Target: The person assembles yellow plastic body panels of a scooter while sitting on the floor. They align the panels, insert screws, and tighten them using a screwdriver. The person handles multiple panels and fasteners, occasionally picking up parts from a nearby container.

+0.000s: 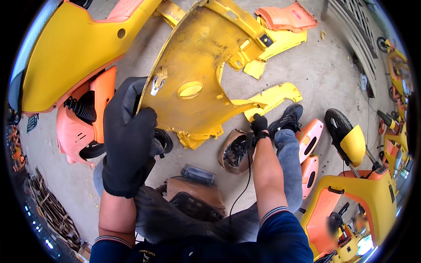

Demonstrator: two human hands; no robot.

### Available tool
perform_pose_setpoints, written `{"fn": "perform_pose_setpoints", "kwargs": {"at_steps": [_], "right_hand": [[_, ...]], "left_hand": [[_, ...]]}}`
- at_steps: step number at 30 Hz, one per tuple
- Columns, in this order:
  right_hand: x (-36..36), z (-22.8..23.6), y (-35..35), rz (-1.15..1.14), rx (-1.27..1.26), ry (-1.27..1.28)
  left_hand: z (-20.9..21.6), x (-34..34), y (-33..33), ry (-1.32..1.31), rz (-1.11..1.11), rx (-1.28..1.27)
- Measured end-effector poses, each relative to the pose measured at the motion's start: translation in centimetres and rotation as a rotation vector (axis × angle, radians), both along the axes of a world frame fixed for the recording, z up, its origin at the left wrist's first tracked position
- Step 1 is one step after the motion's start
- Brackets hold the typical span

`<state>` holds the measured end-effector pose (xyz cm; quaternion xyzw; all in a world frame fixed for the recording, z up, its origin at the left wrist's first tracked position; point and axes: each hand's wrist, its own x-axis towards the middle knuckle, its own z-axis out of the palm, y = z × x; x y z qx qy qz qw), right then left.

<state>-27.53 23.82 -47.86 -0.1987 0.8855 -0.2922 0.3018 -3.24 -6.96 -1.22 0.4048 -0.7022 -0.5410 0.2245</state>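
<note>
A large yellow plastic scooter body panel (193, 70) is raised in front of me, its dusty inner side showing an oval hole and moulded clips. My black-gloved left hand (131, 127) is closed around its left edge, the thumb over the inner side. Near the panel's lower left a small whitish clip (157, 82) is attached. My right hand (259, 124), also gloved, is closed just below the panel's narrow right tip; what its fingers hold, if anything, I cannot make out. Beside that hand stands an open brown bag or box (234, 162) with dark small parts inside.
A yellow and orange scooter body (74, 57) stands at the left. Other yellow panels (280, 94) and an orange piece (287, 17) lie on the concrete. A clear plastic case (198, 174) sits by a cardboard box (184, 188) between my legs. More scooters (355, 193) line the right.
</note>
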Motion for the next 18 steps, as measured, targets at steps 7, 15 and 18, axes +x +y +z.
{"fn": "perform_pose_setpoints", "kwargs": {"at_steps": [7, 15, 18], "right_hand": [[-4.6, 7.3, 2.7, 0.279, -0.329, 0.254], [-2.5, 25.2, -1.4, -0.523, -0.545, -0.235], [-1.0, 29.9, -1.0, -0.448, -0.702, -0.118]], "left_hand": [[-0.1, 2.4, -2.0, 0.150, 0.069, 0.012], [0.0, 5.0, -3.2, 0.259, 0.031, 0.093], [-0.4, 5.6, -3.4, 0.284, -0.035, 0.085]]}}
